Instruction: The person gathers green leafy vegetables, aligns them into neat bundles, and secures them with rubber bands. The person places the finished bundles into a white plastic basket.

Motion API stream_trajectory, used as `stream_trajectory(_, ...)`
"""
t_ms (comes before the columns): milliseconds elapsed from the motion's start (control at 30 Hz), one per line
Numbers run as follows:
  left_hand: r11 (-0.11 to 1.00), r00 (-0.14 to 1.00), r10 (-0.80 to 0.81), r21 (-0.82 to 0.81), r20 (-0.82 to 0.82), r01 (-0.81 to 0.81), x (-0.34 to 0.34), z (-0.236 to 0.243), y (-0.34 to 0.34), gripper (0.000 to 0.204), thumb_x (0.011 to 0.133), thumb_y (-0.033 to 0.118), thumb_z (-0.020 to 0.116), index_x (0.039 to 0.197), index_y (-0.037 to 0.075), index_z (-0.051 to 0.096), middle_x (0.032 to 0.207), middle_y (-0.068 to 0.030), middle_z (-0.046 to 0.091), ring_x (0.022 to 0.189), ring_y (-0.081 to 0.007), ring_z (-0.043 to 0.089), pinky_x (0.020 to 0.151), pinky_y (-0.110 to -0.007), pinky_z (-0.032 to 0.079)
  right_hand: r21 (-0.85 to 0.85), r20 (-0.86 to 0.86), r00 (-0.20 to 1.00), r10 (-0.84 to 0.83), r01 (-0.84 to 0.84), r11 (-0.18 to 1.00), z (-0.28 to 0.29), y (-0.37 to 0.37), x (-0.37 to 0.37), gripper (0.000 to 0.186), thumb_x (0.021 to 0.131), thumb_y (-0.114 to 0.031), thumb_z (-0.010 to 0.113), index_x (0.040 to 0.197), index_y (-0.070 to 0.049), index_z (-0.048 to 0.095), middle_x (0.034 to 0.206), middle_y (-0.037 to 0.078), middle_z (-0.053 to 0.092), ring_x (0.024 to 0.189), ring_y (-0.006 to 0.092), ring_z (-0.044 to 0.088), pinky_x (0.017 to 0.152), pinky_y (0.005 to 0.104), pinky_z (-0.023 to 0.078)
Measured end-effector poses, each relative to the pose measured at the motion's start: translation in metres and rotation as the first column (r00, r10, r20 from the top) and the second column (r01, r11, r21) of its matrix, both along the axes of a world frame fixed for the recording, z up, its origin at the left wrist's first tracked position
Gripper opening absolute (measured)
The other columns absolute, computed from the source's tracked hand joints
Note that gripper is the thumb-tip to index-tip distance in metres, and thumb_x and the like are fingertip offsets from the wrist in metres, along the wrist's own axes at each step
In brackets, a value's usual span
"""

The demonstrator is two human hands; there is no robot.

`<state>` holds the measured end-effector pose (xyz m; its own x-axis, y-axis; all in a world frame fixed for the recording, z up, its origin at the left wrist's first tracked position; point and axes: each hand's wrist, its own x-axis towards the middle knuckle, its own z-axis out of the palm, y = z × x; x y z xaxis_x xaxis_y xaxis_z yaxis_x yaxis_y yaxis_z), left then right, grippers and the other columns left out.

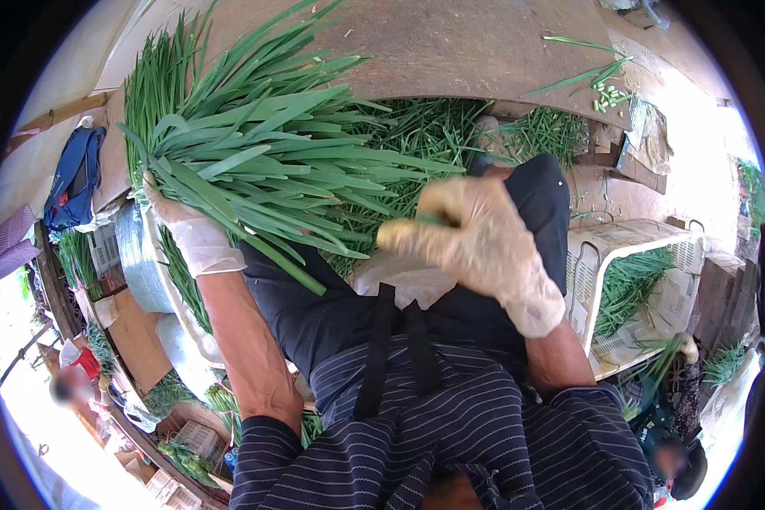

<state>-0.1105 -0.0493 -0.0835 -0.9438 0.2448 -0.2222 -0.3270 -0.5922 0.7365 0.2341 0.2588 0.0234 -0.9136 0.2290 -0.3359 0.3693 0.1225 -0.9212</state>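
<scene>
A large bunch of garlic chives [272, 161], with long flat green leaves, fans out over the near left side of the table and above my lap. My left hand [183, 225], in a pale glove, grips it at its left edge; leaves hide most of the fingers. Over my right thigh hovers my right hand [484, 246] in a stained pale glove. Its thumb and fingers stand apart, slightly blurred, and nothing shows between them. Beside the large bunch stands a clump of thinner green leaves [149, 102].
The brown tabletop [467, 51] curves ahead, with cut stalk pieces [608, 98] at its right. Loose greens [425, 127] lie below its edge. At right is a white plastic crate [688, 280] holding greens. Another person [671, 425] is at lower right, one more [81, 370] at left.
</scene>
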Motion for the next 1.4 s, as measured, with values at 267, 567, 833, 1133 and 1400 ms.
stream_trajectory(267, 0.994, 0.999, -0.006, -0.113, -0.038, 0.002, 0.009, -0.002, 0.010, 0.045, 0.097, 0.043, 0.065, 0.127, 0.011, 0.070, 0.129, -0.0113, 0.070, 0.117, -0.0320, 0.066, 0.104, -0.053, 0.052, -0.406, -0.241, 0.970, 0.023, -0.122, 0.906, -0.004, -0.015, -0.024, 0.012, 0.089, -0.017, 0.070, 0.083, -0.007, 0.071, 0.068, 0.005, 0.064, 0.061, 0.0182, 0.060, 0.061, 0.0348, 0.049)
stream_trajectory(567, 0.998, 0.999, -0.017, -0.053, 0.040, 0.019, 0.007, -0.001, 0.010, 0.048, 0.096, 0.046, 0.064, 0.127, 0.009, 0.070, 0.127, -0.0120, 0.071, 0.114, -0.0331, 0.067, 0.102, -0.052, 0.054, 0.382, -0.545, 0.834, 0.090, 0.151, 0.912, -0.051, 0.005, -0.048, 0.025, 0.090, -0.023, 0.075, 0.078, -0.002, 0.069, 0.063, 0.009, 0.061, 0.059, 0.0179, 0.058, 0.053, 0.0346, 0.045)
stream_trajectory(833, 0.998, 1.000, -0.024, 0.053, -0.006, 0.024, 0.023, 0.011, 0.021, 0.041, 0.097, 0.042, 0.065, 0.122, 0.010, 0.071, 0.119, -0.0109, 0.074, 0.105, -0.0308, 0.070, 0.094, -0.049, 0.058, -0.393, -0.257, 0.963, -0.085, -0.023, 0.919, -0.011, 0.006, -0.006, 0.032, 0.090, -0.023, 0.079, 0.074, -0.001, 0.063, 0.058, 0.004, 0.059, 0.054, 0.0091, 0.057, 0.051, 0.0273, 0.045)
stream_trajectory(1133, 0.983, 0.984, 0.178, -0.031, -0.001, -0.178, 0.044, 0.017, 0.057, 0.043, 0.095, 0.040, 0.066, 0.122, 0.007, 0.069, 0.124, -0.0122, 0.072, 0.108, -0.0323, 0.069, 0.097, -0.050, 0.057, -0.061, -0.305, 0.952, 0.011, -0.031, 0.998, -0.002, -0.031, -0.047, 0.034, 0.091, -0.032, 0.075, 0.077, -0.001, 0.067, 0.064, 0.006, 0.066, 0.064, 0.0131, 0.066, 0.061, 0.0336, 0.052)
stream_trajectory(1400, 0.962, 0.965, 0.261, -0.083, -0.017, -0.261, 0.049, 0.022, 0.062, 0.044, 0.096, 0.038, 0.065, 0.126, 0.005, 0.067, 0.126, -0.0132, 0.071, 0.112, -0.0341, 0.067, 0.102, -0.051, 0.054, -0.067, -0.011, 0.998, -0.055, 0.054, 0.996, 0.013, -0.012, -0.025, 0.034, 0.093, -0.027, 0.078, 0.075, -0.001, 0.067, 0.058, 0.007, 0.061, 0.046, 0.0134, 0.056, 0.045, 0.0318, 0.044)
